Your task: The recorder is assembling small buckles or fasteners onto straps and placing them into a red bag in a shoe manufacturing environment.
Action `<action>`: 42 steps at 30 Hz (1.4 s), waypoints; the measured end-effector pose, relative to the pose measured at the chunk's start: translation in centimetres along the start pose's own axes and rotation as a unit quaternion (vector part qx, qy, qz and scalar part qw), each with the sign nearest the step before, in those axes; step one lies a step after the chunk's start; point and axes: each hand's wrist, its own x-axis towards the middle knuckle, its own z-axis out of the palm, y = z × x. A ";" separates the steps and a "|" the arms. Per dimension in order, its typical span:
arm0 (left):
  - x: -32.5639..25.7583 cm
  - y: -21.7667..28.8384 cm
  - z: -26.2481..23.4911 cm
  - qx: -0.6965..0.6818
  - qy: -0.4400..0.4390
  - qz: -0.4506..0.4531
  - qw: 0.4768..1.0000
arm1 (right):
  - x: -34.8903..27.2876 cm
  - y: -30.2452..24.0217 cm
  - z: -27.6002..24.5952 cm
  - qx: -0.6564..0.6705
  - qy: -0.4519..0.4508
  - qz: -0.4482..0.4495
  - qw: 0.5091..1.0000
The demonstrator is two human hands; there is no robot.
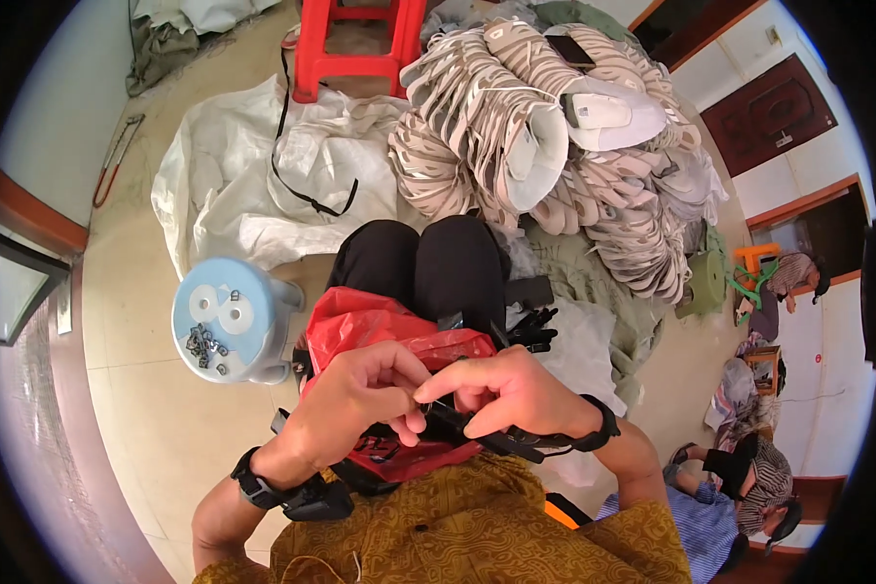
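Observation:
My left hand (360, 399) and my right hand (516, 389) meet over my lap with bent, closed fingers. Between their fingertips is a black strap-like piece (445, 422), partly hidden by the fingers; its exact kind is unclear. Beneath them a red plastic bag (370, 316) lies across my thighs, with more black material around it. To the left stands a light blue stool (190, 292) with several small dark metal buckle-like pieces (202, 346) on its seat. Just right of my knees lies a bundle of black strips (535, 331).
A large pile of beige and white shoe uppers (496, 117) fills the far right, with a phone (569, 51) on top. A red stool (352, 66) stands beyond a white sheet (234, 185), on which a black strap (280, 146) lies. Other people (764, 482) sit at the right.

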 end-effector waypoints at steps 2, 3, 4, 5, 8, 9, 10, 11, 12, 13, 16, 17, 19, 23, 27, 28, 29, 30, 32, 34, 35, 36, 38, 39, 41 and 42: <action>0.2 -0.1 -0.1 -0.018 0.001 -0.012 1.000 | 0.2 0.2 -0.3 0.074 -0.014 0.048 0.996; 0.3 -0.2 -0.1 -0.039 -0.006 -0.021 0.999 | 0.3 0.2 -0.3 0.146 -0.028 0.097 0.984; 0.4 -0.3 -0.1 -0.061 -0.013 -0.030 0.998 | 0.3 0.3 -0.3 0.146 -0.028 0.097 0.984; 0.5 -0.3 -0.1 -0.062 -0.012 -0.030 0.998 | 0.4 0.4 -0.3 0.161 -0.034 0.091 0.982; 0.8 -0.5 -0.4 -0.102 -0.020 -0.055 0.993 | 0.5 0.9 -0.1 0.178 -0.025 0.085 0.980; 0.9 -0.5 -0.3 -0.118 -0.032 -0.055 0.991 | 0.5 1.1 0.0 0.180 -0.009 0.086 0.980; 1.0 -0.5 -0.3 -0.134 -0.044 -0.055 0.988 | 0.4 1.4 0.0 0.180 -0.010 0.086 0.980; 1.0 -0.5 -0.2 -0.135 -0.044 -0.054 0.988 | 0.4 1.7 0.1 0.193 0.004 0.077 0.978; 1.0 -0.4 0.0 -0.156 -0.049 -0.059 0.985 | 0.3 1.8 0.1 0.206 0.019 0.068 0.976; 0.9 -0.4 0.1 -0.178 -0.055 -0.064 0.980 | 0.3 1.7 0.1 0.206 0.019 0.068 0.976; 1.0 -0.7 0.1 -0.209 -0.050 -0.052 0.975 | 0.2 0.9 0.1 0.194 0.030 0.066 0.978; 1.1 -0.9 0.1 -0.208 -0.051 -0.052 0.975 | 0.1 0.6 0.4 0.195 0.038 0.071 0.977; 1.1 -1.4 0.0 -0.243 -0.058 -0.042 0.967 | 0.1 0.6 0.4 0.197 0.046 0.074 0.977; 1.3 -1.8 0.0 -0.260 -0.070 -0.028 0.962 | 0.1 1.0 0.3 0.164 0.047 0.074 0.983; 0.9 -2.0 0.1 -0.256 -0.061 -0.017 0.965 | 0.1 0.7 0.3 0.171 0.065 0.067 0.981; 0.8 -2.2 0.1 -0.261 -0.070 0.001 0.963 | 0.0 0.7 0.3 0.171 0.067 0.065 0.981; 0.8 -2.4 0.0 -0.259 -0.072 0.000 0.963 | 0.0 0.8 0.3 0.177 0.066 0.063 0.980; 0.8 -2.8 -0.2 -0.268 -0.089 0.005 0.959 | 0.1 0.9 0.4 0.183 0.062 0.060 0.979; 1.0 -3.5 -0.3 -0.285 -0.107 0.012 0.952 | 0.1 1.0 0.5 0.186 0.062 0.057 0.979; 1.2 -3.7 0.0 -0.291 -0.094 0.011 0.952 | 0.1 1.2 0.6 0.189 0.061 0.055 0.978; 1.3 -3.8 0.0 -0.297 -0.082 0.010 0.951 | 0.2 1.5 0.7 0.199 0.062 0.054 0.977; 1.3 -3.9 -0.1 -0.296 -0.083 0.010 0.951 | 0.1 1.7 0.7 0.208 0.064 0.053 0.975; 1.4 -4.1 -0.3 -0.325 -0.139 0.008 0.935 | 0.1 2.3 0.9 0.211 0.066 0.041 0.974; 1.4 -4.1 -0.2 -0.325 -0.139 0.008 0.935 | 0.1 2.6 1.0 0.215 0.067 0.031 0.974; 1.2 -3.9 0.0 -0.307 -0.123 0.006 0.944 | -0.1 2.9 1.2 0.213 0.070 0.027 0.974; 1.1 -3.9 0.1 -0.308 -0.122 0.007 0.944 | -0.1 3.0 1.3 0.212 0.072 0.023 0.974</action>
